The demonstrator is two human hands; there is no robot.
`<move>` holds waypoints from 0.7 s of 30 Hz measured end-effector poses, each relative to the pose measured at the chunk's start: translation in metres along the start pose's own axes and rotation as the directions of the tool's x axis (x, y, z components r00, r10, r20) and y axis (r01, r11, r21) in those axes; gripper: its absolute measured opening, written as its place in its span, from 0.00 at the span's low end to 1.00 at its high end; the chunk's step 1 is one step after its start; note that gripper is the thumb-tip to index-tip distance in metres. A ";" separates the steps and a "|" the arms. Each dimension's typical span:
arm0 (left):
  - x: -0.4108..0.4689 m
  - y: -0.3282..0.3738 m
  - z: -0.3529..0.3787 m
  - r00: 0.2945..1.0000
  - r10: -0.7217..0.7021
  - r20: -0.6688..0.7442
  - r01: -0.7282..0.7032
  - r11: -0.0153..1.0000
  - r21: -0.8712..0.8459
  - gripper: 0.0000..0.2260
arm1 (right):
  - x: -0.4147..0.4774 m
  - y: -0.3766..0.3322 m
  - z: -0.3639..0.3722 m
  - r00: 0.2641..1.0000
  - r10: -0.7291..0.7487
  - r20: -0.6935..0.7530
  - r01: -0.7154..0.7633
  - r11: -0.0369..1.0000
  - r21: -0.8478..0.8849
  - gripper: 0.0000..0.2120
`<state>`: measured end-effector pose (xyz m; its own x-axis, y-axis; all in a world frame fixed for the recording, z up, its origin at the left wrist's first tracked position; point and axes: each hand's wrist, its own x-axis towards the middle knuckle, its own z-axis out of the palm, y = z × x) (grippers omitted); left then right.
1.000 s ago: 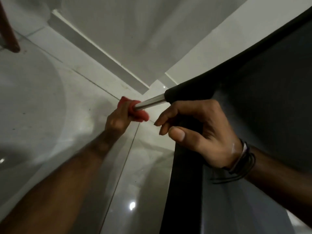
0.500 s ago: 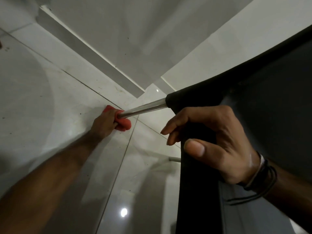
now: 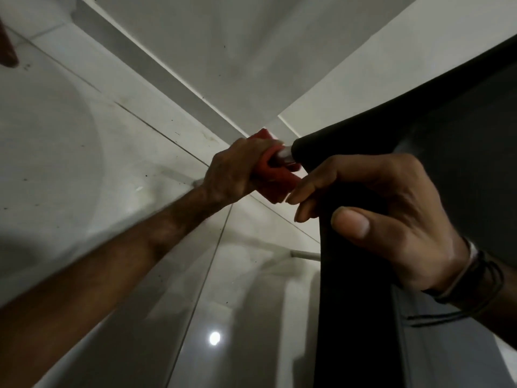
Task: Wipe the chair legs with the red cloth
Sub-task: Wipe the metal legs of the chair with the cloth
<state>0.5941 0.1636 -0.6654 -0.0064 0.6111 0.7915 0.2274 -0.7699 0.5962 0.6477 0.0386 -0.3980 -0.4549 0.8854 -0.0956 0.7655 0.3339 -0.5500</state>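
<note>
A black chair seat (image 3: 363,152) fills the right side of the head view, seen from above. A shiny metal chair leg (image 3: 284,156) runs out from under its corner toward the floor; only a short stub shows. My left hand (image 3: 235,172) is wrapped around that leg with the red cloth (image 3: 275,179) bunched in its grip, right up against the seat corner. My right hand (image 3: 386,217) clamps the seat's front edge, thumb on top and fingers curled under. A second leg (image 3: 305,254) peeks out lower down.
Glossy grey floor tiles (image 3: 84,163) spread below, with a light reflection (image 3: 214,338). A white skirting board (image 3: 156,71) and wall corner run across the top. A brown furniture leg (image 3: 7,49) stands at the far left edge.
My left hand slid the red cloth up the metal leg, from near the floor end to the top by the seat. My right hand stayed on the seat edge.
</note>
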 end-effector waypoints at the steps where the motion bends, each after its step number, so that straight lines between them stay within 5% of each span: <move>1: -0.012 -0.007 -0.001 0.999 -0.051 0.018 0.051 0.999 0.010 0.26 | 0.000 0.000 0.000 1.000 0.000 0.005 0.000 1.000 0.002 0.19; 3: -0.038 -0.024 -0.003 0.938 -0.312 0.149 0.319 0.947 -0.023 0.21 | 0.000 0.001 0.000 1.000 -0.012 0.002 0.012 1.000 0.013 0.18; 6: -0.065 -0.054 -0.004 0.634 -0.640 0.435 0.711 0.704 0.000 0.09 | -0.001 0.003 0.001 1.000 -0.026 -0.014 0.026 0.999 0.018 0.16; 10: -0.087 -0.072 0.002 0.268 -0.891 0.367 0.963 0.253 -0.090 0.19 | -0.002 0.004 -0.001 1.000 -0.010 -0.019 0.011 1.000 0.013 0.21; 12: -0.090 -0.078 0.000 0.153 -0.937 0.313 0.988 0.147 -0.044 0.23 | -0.003 0.003 -0.002 1.000 0.010 -0.026 -0.010 1.000 0.006 0.20; 15: -0.090 -0.080 0.000 0.128 -0.926 0.354 0.991 0.131 -0.017 0.25 | -0.002 0.000 -0.001 0.999 0.035 -0.030 -0.035 0.999 0.003 0.20; 18: -0.084 -0.078 -0.015 0.312 -0.805 0.504 0.903 0.417 0.107 0.14 | -0.002 -0.001 0.000 0.999 0.029 -0.030 -0.029 1.000 -0.002 0.20; 21: -0.072 -0.062 -0.039 0.343 -0.735 0.586 0.872 0.481 0.093 0.18 | -0.002 0.000 0.000 0.999 -0.006 -0.043 0.005 0.999 -0.037 0.20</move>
<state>0.5422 0.1598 -0.7542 0.4010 0.8827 -0.2449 0.1941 0.1794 0.9644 0.6486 0.0367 -0.3975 -0.4399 0.8962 -0.0567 0.7796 0.3498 -0.5196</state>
